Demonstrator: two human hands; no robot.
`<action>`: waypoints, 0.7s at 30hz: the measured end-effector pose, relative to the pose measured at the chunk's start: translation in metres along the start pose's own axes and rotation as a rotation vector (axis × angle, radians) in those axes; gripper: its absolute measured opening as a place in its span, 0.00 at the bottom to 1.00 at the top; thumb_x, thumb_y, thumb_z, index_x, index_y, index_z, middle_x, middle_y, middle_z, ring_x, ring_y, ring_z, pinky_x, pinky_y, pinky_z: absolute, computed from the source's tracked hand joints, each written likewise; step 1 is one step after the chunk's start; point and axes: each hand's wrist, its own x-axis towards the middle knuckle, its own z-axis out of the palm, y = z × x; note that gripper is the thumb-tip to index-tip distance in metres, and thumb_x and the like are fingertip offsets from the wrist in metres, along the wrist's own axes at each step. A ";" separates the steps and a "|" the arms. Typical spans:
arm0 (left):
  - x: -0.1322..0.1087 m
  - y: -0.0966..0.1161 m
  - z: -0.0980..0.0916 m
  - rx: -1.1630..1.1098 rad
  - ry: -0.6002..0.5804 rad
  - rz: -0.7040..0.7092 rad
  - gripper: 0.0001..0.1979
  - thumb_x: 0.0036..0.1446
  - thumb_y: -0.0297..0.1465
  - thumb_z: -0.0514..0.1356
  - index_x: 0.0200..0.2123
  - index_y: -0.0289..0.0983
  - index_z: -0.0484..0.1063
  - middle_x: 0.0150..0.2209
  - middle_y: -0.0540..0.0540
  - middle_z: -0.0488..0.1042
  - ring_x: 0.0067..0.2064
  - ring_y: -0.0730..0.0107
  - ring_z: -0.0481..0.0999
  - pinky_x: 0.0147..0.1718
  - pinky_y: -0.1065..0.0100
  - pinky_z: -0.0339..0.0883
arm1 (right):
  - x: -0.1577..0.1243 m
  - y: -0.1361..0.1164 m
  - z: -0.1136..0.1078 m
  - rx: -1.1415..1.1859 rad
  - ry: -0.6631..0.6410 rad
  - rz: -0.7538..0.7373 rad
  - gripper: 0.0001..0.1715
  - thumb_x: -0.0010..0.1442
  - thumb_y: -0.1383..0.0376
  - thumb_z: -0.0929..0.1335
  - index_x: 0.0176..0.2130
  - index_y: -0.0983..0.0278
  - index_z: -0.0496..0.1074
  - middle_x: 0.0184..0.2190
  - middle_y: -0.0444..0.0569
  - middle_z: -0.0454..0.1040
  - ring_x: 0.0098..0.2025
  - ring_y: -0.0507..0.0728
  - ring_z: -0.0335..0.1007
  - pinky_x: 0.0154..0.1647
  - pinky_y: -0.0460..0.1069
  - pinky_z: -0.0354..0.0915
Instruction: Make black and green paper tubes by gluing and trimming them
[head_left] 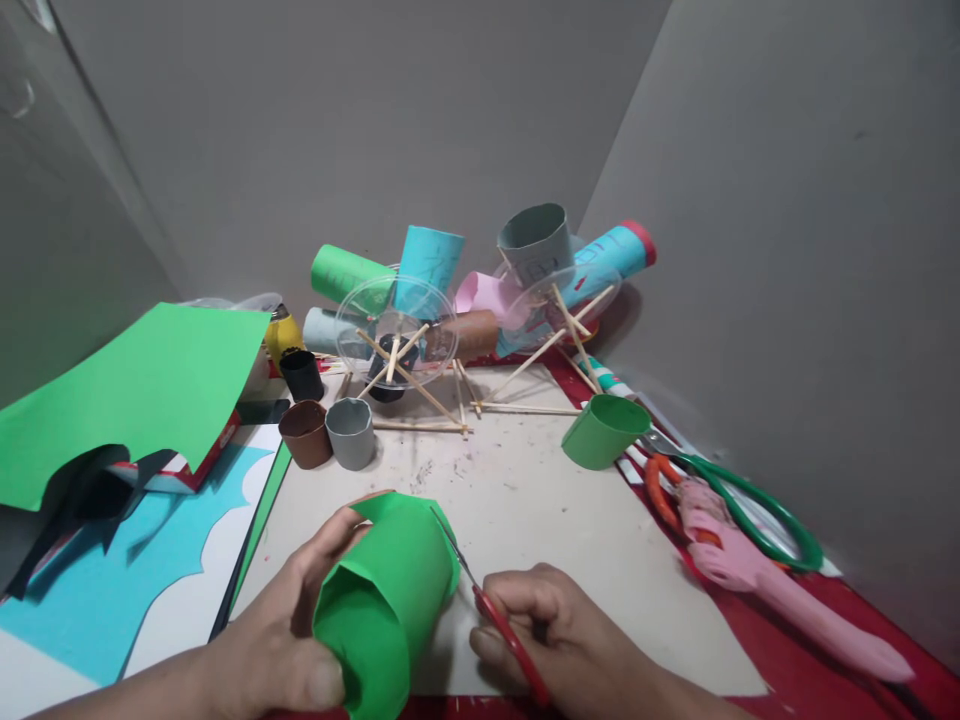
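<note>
A bright green paper-covered tube [416, 570] lies tilted near the front edge of the white board, its open end towards me. My left hand [277, 630] is wrapped round its left side. In my right hand [551, 625] is a pair of red-handled scissors [499, 625]; the blades point up and left and meet the paper at the tube's far right rim. Whether the blades are parted is too small to tell. A short green ring [606, 432] stands at the right of the board, and brown [304, 434] and grey [350, 433] rings stand at the left.
Behind are a stick-and-plastic-disc wheel [396, 340], coloured tubes [429, 270] and a black ring [301, 376]. Green sheet [150, 380] and blue paper [180, 540] lie left. Green-handled scissors [780, 530] and a pink glue gun-like object [795, 600] lie right. Grey walls enclose the table.
</note>
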 end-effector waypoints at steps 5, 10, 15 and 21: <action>0.007 0.010 0.008 0.092 0.001 0.036 0.50 0.42 0.51 0.70 0.65 0.42 0.55 0.66 0.37 0.55 0.67 0.37 0.49 0.63 0.46 0.46 | 0.000 0.000 0.001 -0.032 0.026 0.039 0.33 0.52 0.45 0.72 0.18 0.61 0.52 0.14 0.34 0.49 0.18 0.45 0.42 0.19 0.44 0.42; 0.002 -0.002 -0.004 0.154 -0.004 0.078 0.52 0.43 0.50 0.70 0.67 0.43 0.52 0.68 0.38 0.50 0.69 0.37 0.44 0.65 0.45 0.39 | 0.000 0.001 0.000 -0.023 0.004 0.037 0.35 0.51 0.40 0.70 0.18 0.61 0.53 0.14 0.34 0.47 0.19 0.45 0.41 0.18 0.44 0.42; 0.004 0.000 -0.004 0.160 -0.020 0.065 0.52 0.43 0.51 0.69 0.67 0.43 0.52 0.69 0.38 0.50 0.69 0.37 0.45 0.64 0.45 0.44 | 0.000 0.004 -0.001 -0.007 -0.005 -0.026 0.38 0.52 0.35 0.67 0.18 0.61 0.51 0.15 0.34 0.46 0.19 0.45 0.40 0.18 0.44 0.40; 0.014 0.020 0.014 0.115 -0.038 0.057 0.49 0.43 0.51 0.69 0.66 0.45 0.55 0.66 0.38 0.56 0.67 0.38 0.52 0.59 0.49 0.56 | 0.000 0.006 0.000 0.024 -0.012 -0.021 0.38 0.52 0.36 0.68 0.18 0.61 0.50 0.15 0.34 0.46 0.19 0.46 0.39 0.18 0.45 0.40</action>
